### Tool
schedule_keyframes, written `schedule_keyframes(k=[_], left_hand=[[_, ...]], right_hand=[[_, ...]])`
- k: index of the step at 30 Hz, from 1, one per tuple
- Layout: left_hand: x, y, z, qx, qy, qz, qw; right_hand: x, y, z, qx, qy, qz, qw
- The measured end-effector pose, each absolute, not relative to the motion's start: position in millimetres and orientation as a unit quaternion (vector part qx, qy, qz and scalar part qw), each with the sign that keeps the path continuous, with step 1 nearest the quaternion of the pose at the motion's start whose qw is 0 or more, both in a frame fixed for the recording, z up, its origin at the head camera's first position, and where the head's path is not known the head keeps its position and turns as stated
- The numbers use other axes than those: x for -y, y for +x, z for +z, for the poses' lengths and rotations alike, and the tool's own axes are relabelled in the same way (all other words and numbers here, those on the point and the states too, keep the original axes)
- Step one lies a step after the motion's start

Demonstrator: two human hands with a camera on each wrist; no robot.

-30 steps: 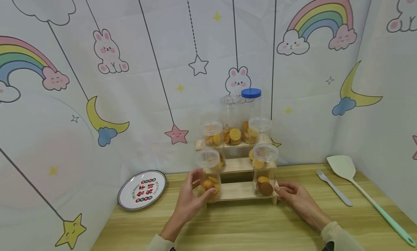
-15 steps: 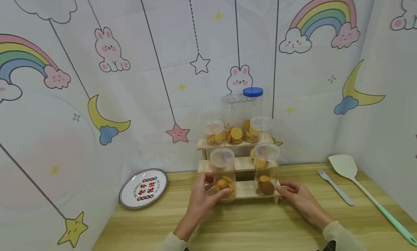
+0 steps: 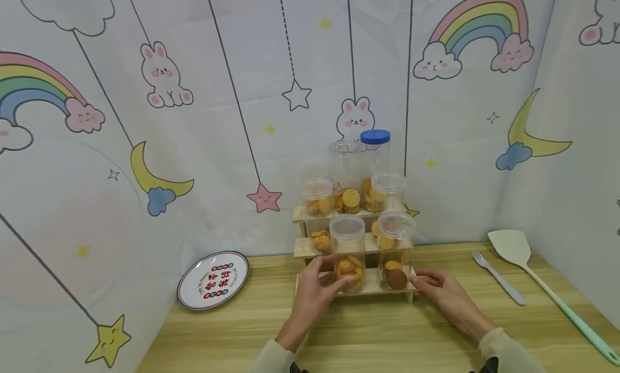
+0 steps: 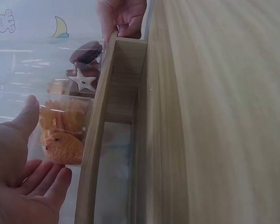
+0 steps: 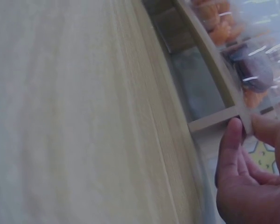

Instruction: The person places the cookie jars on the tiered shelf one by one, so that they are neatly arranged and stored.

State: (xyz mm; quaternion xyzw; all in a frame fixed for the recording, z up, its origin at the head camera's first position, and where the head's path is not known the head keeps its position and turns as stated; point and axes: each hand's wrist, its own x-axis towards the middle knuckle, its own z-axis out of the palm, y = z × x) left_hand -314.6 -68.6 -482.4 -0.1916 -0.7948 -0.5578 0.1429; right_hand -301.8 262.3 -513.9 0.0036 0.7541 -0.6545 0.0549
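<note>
My left hand (image 3: 315, 286) holds a clear lidded jar of cookies (image 3: 347, 254) around its lower part, thumb in front. In the left wrist view the jar's orange cookies (image 4: 63, 140) sit low, against the edge of the bottom step. My right hand (image 3: 443, 293) pinches the right end of the wooden tiered rack (image 3: 372, 280); in the right wrist view thumb and fingers meet at that corner. Another clear jar (image 3: 396, 252), with a dark brown cookie in it, stands to the right on the same bottom step.
Several clear cookie jars stand on the upper steps, one with a blue lid (image 3: 375, 136). A printed white plate (image 3: 213, 280) leans near the left wall. At right lie a fork (image 3: 499, 279) and a pale green spatula (image 3: 552, 289) on the wooden table (image 3: 387, 335).
My left hand has moved right along the bottom step with its jar, closer to the jar with the brown cookie. The right hand stays at the rack's end.
</note>
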Motion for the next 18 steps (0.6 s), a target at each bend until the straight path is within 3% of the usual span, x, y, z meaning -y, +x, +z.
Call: schedule_keyframes(k=[8,18], left_hand=[[69.2,-313.3,-485.7,0.788,-0.196,-0.567,0.139],[104.8,-303.3,-492.0,0.811,-0.191,-0.508,0.216]], right_hand=[[-261.2,-302.3,-515.3,-0.743,-0.010,-0.666,0.065],[-276.6,-300.3,-501.9,-0.771,-0.015,-0.634,0.056]])
